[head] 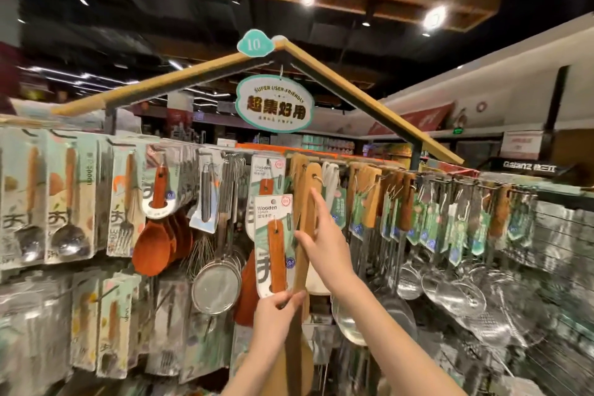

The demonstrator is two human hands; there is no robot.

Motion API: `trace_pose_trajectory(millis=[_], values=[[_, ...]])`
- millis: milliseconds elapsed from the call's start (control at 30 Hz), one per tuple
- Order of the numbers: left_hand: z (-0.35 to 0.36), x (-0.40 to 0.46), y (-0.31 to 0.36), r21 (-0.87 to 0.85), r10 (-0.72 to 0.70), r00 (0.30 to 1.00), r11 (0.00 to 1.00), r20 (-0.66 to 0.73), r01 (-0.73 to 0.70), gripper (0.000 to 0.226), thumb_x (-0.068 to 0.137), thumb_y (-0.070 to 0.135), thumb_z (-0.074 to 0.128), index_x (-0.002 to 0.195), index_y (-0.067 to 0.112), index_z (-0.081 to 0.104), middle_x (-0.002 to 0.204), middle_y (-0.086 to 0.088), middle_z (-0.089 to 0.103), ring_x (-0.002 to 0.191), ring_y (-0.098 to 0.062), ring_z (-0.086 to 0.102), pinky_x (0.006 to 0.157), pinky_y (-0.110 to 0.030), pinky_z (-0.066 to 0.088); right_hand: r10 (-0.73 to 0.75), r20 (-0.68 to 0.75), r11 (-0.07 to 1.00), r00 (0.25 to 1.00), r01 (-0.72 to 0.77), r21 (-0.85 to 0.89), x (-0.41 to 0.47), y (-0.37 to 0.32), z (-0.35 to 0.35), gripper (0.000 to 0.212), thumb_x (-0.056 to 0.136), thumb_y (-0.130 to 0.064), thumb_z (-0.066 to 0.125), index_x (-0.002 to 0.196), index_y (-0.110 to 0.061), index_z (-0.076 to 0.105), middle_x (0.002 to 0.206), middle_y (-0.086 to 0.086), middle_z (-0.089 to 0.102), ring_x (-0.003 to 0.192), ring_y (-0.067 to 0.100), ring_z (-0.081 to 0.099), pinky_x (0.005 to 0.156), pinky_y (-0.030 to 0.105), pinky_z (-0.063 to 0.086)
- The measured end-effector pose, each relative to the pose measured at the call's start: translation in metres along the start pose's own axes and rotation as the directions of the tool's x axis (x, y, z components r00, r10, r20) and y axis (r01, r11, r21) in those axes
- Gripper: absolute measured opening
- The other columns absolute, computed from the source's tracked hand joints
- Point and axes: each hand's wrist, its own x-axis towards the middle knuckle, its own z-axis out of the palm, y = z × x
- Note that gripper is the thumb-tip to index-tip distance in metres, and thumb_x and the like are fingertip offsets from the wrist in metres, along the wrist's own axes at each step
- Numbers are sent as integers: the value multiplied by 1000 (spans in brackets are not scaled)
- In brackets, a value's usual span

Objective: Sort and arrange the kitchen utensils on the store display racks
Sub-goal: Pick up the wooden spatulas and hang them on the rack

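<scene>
The right hand (pixel 321 235) is raised in front of the rack, its fingers wrapped round the upper handle of a long pale wooden spatula (pixel 305 235), with the index finger stretched up along the wood. The left hand (pixel 276 309) is lower and just to the left, its fingers curled round the same handle further down, with the bottom edge of a carded wooden turner (pixel 274 244) caught at its fingertips. The spatula runs upright between the two hands; its top end, with a loop of cord through a hole, is level with the hanging rail (pixel 360 161), and its broad blade shows below the left hand between the forearms.

The carded turner hangs just left of the right hand, its label reading "Wooden", with a second like it directly behind and above. Further left of the hands hang round mesh strainers (pixel 217 286), a wire whisk (pixel 199 254), and a cluster of red-brown wooden spoons (pixel 157 241). Beyond those, at the far left, are rows of carded metal spoons and forks (pixel 69 199).

To the right of the hands, wooden-handled utensils with green tags (pixel 398 212) hang in a close row along the rail, their metal ladles and skimmers below, blurred. Above the hands hangs an oval sign (pixel 274 103) reading "SUPER USER-FRIENDLY", under a peaked wooden frame (pixel 369 100) topped by a small tag marked 10.
</scene>
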Motion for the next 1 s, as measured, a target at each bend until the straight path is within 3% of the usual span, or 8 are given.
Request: trace_pose_trajectory(millis=[33, 100, 200, 400, 533, 667, 767, 1000], values=[[0, 2, 2, -11, -8, 1000, 1000, 9, 8, 29, 82, 29, 69, 77, 1, 70, 79, 13, 67, 77, 2, 63, 51, -8, 38, 3, 4, 1000, 1000, -3, -7, 3, 1, -1, 83, 90, -24, 60, 145, -47, 3, 93, -9, 39, 52, -2, 46, 46, 15, 36], [1, 5, 5, -32, -17, 999, 999, 29, 18, 19, 83, 30, 68, 74, 14, 74, 78, 18, 67, 69, 5, 57, 55, -8, 35, 13, -2, 1000, 1000, -13, -2, 10, 3, -1, 82, 90, -23, 61, 147, -43, 5, 96, -5, 41, 52, -3, 43, 46, 15, 36], [2, 11, 9, -52, -16, 999, 998, 48, 19, 11, 84, 31, 66, 73, 29, 64, 83, 13, 59, 77, 1, 50, 61, -8, 33, 18, -11, 1000, 1000, -18, 21, 20, 4, 1, 83, 89, -22, 62, 148, -39, 7, 98, 2, 50, 60, -4, 38, 50, 11, 32], [4, 23, 7, -105, -33, 995, 994, 97, 43, 11, 84, 33, 65, 82, 24, 72, 106, 12, 64, 98, -1, 56, 80, -20, 39, 6, -5, 1000, 1000, -6, 0, 33, 8, 5, 82, 90, -20, 61, 148, -39, 7, 124, 3, 55, 61, -4, 42, 47, 9, 33], [3, 30, 7, -116, -43, 996, 992, 84, 53, 9, 84, 33, 66, 83, 25, 71, 105, 9, 67, 104, -7, 58, 87, -24, 40, -6, -9, 1000, 1000, 6, 0, 39, 9, 6, 83, 90, -20, 62, 148, -40, 6, 126, 5, 55, 71, 0, 48, 55, 10, 35], [3, 33, 9, -87, -44, 994, 995, 101, 53, 16, 84, 31, 66, 90, 17, 73, 112, -1, 68, 109, -13, 59, 99, -35, 44, 11, -4, 1000, 1000, -11, 17, 45, 9, 8, 83, 89, -19, 62, 148, -40, 6, 139, 3, 48, 102, 15, 59, 80, 32, 53], [-4, 33, 9, -96, -29, 997, 995, 74, 36, 21, 84, 26, 67, 101, 16, 72, 108, 0, 70, 104, -11, 62, 99, -37, 47, 31, -1, 999, 1000, -31, -21, 49, 13, 12, 83, 90, -18, 62, 148, -38, 6, 143, 1, 43, 118, 21, 54, 92, 43, 51], [-28, 38, 16, -99, 52, 997, 994, 50, -47, 13, 84, 16, 67, 90, 24, 74, 98, 6, 71, 98, 3, 59, 88, -21, 44, 29, -63, 986, 998, -39, -162, 65, 31, 20, 86, 87, -11, 64, 144, -44, 8, 128, 5, 58, 96, 23, 65, 79, 46, 56]])
